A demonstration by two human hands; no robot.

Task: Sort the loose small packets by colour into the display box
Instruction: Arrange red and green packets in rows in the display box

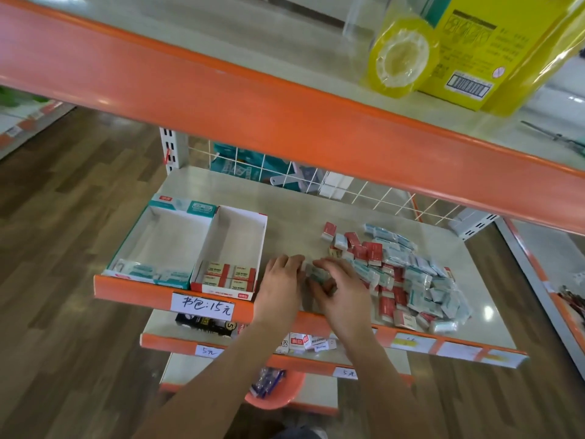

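centre of the frame: left hand [281,280] and right hand [340,289] close together on the shelf [294,223], fingers curled and pinching a few teal packets [318,274] between them, at the left edge of the pile. right of centre: heap of loose packets [408,277], red-and-white mixed with pale teal, spread over the shelf. left of centre: teal display box [158,239], a few teal packets in its near end; touching its right side, red display box [234,251], four red-and-cream packets [229,275] laid at its near end. upper right: yellow tape roll [400,57] on the upper shelf. bottom centre: orange bowl [278,394], well below.
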